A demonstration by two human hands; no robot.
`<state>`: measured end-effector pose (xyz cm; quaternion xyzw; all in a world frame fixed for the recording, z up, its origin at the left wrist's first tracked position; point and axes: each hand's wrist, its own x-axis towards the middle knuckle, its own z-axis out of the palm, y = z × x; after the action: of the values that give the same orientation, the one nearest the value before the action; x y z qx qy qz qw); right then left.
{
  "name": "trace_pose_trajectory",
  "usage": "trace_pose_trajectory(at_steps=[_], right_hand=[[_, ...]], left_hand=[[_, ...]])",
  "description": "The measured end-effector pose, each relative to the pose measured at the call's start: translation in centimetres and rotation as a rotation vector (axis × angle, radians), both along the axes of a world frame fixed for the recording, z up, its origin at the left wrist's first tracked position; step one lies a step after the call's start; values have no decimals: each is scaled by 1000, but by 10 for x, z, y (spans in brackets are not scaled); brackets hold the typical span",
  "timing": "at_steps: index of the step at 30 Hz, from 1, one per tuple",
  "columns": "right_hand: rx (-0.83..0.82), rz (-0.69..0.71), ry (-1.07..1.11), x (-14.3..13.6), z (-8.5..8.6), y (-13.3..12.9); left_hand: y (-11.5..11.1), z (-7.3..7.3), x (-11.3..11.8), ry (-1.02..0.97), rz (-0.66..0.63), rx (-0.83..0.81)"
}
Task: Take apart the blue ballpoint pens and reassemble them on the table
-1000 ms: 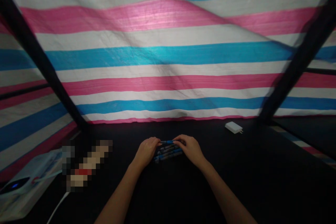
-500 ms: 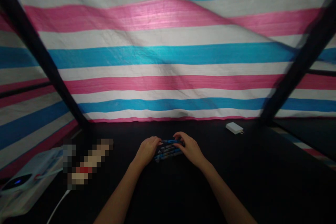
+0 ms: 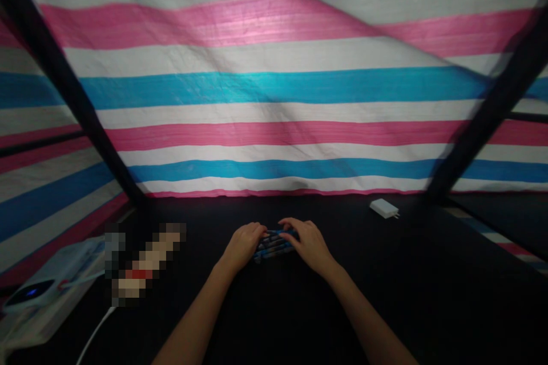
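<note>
Several slim blue and dark pens (image 3: 274,251) lie side by side on the black table (image 3: 274,308), between my two hands. My left hand (image 3: 246,244) is curled at their left ends, its thumb and fingertips pinched at the end of the farthest pen. At the right ends, my right hand (image 3: 309,242) has its thumb against the pens and its index finger arched above them. The pens are dim and small, so their exact shape is hard to make out.
A white charger (image 3: 384,209) lies at the back right. On the left are a blurred-out long object (image 3: 149,262), a white cable (image 3: 96,328) and a pale device with a dark oval display (image 3: 32,293) on a packet. Striped sheeting (image 3: 274,91) hangs behind, between black poles.
The farthest pen has come down closer to the others. My right hand has shifted slightly left, and its index finger is a little more lifted from the thumb.
</note>
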<state>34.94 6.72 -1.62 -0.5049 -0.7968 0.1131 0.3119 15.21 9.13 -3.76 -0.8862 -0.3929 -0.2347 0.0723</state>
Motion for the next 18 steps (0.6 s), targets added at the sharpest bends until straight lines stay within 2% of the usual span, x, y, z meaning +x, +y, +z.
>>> trace_pose_trajectory(at_steps=[5,8,13,15,18], right_hand=[[7,15,-38,-2,-5,2],[-64,-28,-48,-2,-9,5],[-195,37,27,3,-9,8],[-137,14,14,1,-7,6],[54,-4,-26,-8,-6,2]], left_hand=[[-1,1,0,-2,-39,25],[-2,0,-1,24,-66,101],[-3,-2,-3,55,-98,210],[-3,-1,-3,47,-99,225],[-3,1,-1,11,-112,243]])
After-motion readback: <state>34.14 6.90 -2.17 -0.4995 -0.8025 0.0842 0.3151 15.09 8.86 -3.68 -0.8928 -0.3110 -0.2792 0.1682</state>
